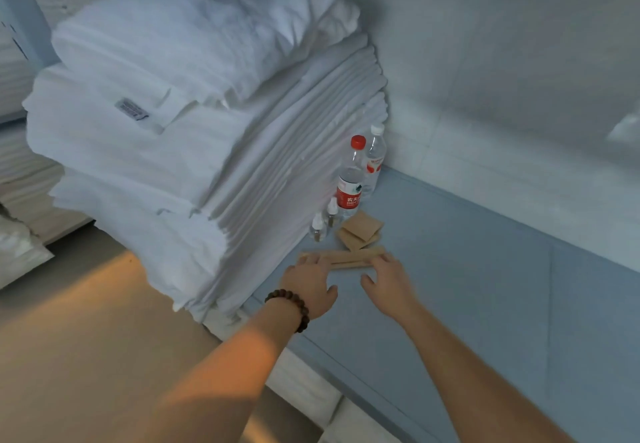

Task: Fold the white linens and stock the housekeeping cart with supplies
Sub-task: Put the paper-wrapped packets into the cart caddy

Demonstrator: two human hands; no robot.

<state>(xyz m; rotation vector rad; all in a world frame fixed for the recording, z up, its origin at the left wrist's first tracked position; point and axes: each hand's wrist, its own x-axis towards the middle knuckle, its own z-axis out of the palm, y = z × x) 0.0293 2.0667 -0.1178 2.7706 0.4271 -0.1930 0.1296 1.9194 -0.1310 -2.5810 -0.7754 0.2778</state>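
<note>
As the view runs from left to right, the holdings stand thus.

Item: further white stacks (20, 172) at the far left edge, blurred.
Item: white linens (156, 151), a tall folded pile with a sewn label (131, 110) on one fold and a puffier piece laid on top. The pile sits on the left end of the blue-grey surface (485, 286).
Item: left hand (310, 285), bead bracelet (291, 304) at the wrist. Its fingers are straight and slightly apart, laid on the left end of the long brown packets (341, 258), the thumb held out to the side.
Item: two small clear vials (318, 227), upright, just beside the foot of the pile.
Item: square brown packets (360, 231), overlapping, behind the long ones.
Item: red-capped water bottle (351, 182) and white-capped water bottle (375, 155), upright, close together, next to the linens.
Item: right hand (388, 281), fingers extended and loosely spread on the right end of the long packets, not clamped.
Item: pale wall (502, 61), far right.

Status, by judgement: the folding looks largely done, given the squared pile. Stocking appears barely begun, since every supply lies on the surface and no cart is in view.
</note>
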